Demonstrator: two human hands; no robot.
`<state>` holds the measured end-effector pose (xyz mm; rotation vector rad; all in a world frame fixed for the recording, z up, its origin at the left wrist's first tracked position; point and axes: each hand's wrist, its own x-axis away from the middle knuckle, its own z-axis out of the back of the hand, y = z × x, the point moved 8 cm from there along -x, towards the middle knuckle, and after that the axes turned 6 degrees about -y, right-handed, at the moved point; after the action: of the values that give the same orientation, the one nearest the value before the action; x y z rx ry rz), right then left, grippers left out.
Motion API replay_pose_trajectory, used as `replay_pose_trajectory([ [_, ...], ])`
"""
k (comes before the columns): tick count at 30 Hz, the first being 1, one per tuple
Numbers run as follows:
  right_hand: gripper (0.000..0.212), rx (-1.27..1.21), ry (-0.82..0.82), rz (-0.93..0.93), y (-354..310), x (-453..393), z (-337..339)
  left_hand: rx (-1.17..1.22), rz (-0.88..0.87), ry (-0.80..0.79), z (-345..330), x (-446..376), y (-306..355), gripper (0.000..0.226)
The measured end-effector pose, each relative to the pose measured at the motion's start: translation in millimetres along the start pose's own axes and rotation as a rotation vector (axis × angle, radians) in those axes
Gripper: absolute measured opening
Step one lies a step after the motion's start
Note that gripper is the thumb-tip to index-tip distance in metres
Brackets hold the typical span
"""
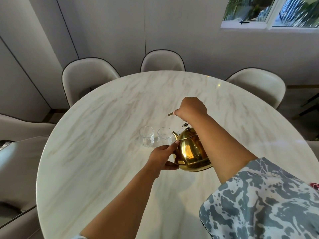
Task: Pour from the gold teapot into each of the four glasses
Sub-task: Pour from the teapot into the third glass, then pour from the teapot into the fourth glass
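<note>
The gold teapot hangs above the marble table, tilted with its spout toward the glasses. My right hand grips the pot's handle from above. My left hand steadies the pot's left side and base with thumb and fingers. Two clear glasses stand upright on the table: one on the left, one just left of the spout. The rim of a third glass peeks out behind the pot's lid. Any further glass is hidden behind the teapot and my arm.
Cream chairs ring the round table: one at back left, one at back centre, one at back right, and more along the left edge. A window is at top right.
</note>
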<state>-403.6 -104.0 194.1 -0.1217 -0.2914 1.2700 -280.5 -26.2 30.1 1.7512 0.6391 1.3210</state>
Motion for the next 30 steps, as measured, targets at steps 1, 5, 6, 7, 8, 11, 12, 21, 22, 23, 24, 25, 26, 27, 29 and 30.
replay_pose_trajectory([
  [1, 0.04, 0.003, 0.001, 0.0, -0.2, 0.1, -0.1, -0.002, 0.001, 0.0, 0.0, 0.2, -0.1, 0.042],
  [5, 0.04, -0.002, 0.002, 0.001, 1.0, 0.6, -1.5, -0.009, 0.005, -0.002, 0.5, 0.0, -1.5, 0.044],
  [6, 0.041, -0.009, 0.003, 0.001, 2.5, 1.1, -2.6, -0.016, 0.007, 0.0, 0.9, -0.3, -2.3, 0.046],
  [7, 0.042, -0.017, 0.006, 0.001, 4.4, 1.8, -3.9, -0.025, 0.009, 0.003, 1.3, -0.3, -3.0, 0.047],
  [8, 0.043, -0.03, 0.008, 0.002, 7.1, 2.9, -5.6, -0.03, 0.009, 0.007, 1.6, -0.2, -3.9, 0.046],
  [11, 0.041, -0.08, 0.018, 0.008, 16.0, 6.9, -12.0, -0.028, 0.004, 0.027, 3.9, -2.0, -7.8, 0.045],
  [12, 0.039, -0.095, 0.022, 0.01, 18.9, 9.0, -14.3, -0.031, 0.003, 0.034, 4.9, -3.1, -9.4, 0.046],
  [21, 0.038, -0.293, 0.146, 0.059, 40.9, 34.8, -33.0, -0.04, -0.011, 0.054, 14.3, -8.5, -21.1, 0.047],
  [22, 0.038, -0.302, 0.16, 0.061, 41.7, 37.1, -34.4, -0.035, -0.01, 0.063, 16.5, -8.5, -22.3, 0.054],
  [23, 0.038, -0.312, 0.174, 0.066, 41.3, 39.2, -35.4, -0.028, -0.011, 0.068, 18.5, -7.4, -22.4, 0.059],
  [24, 0.038, -0.322, 0.19, 0.074, 40.2, 41.3, -35.9, -0.019, -0.015, 0.071, 20.4, -5.7, -22.0, 0.061],
  [25, 0.038, -0.333, 0.202, 0.085, 38.2, 43.1, -36.4, -0.007, -0.02, 0.073, 22.8, -3.4, -21.5, 0.062],
  [26, 0.038, -0.341, 0.21, 0.095, 35.4, 45.0, -36.1, 0.005, -0.023, 0.075, 25.3, -1.2, -20.9, 0.062],
  [27, 0.037, -0.349, 0.211, 0.104, 32.6, 46.3, -35.8, 0.011, -0.026, 0.076, 27.6, 1.0, -20.4, 0.062],
  [29, 0.036, -0.358, 0.197, 0.126, 23.4, 47.5, -34.5, 0.012, -0.033, 0.087, 34.8, 5.9, -19.4, 0.062],
  [30, 0.036, -0.356, 0.185, 0.137, 17.9, 47.6, -34.1, 0.011, -0.034, 0.096, 39.2, 8.6, -18.9, 0.063],
])
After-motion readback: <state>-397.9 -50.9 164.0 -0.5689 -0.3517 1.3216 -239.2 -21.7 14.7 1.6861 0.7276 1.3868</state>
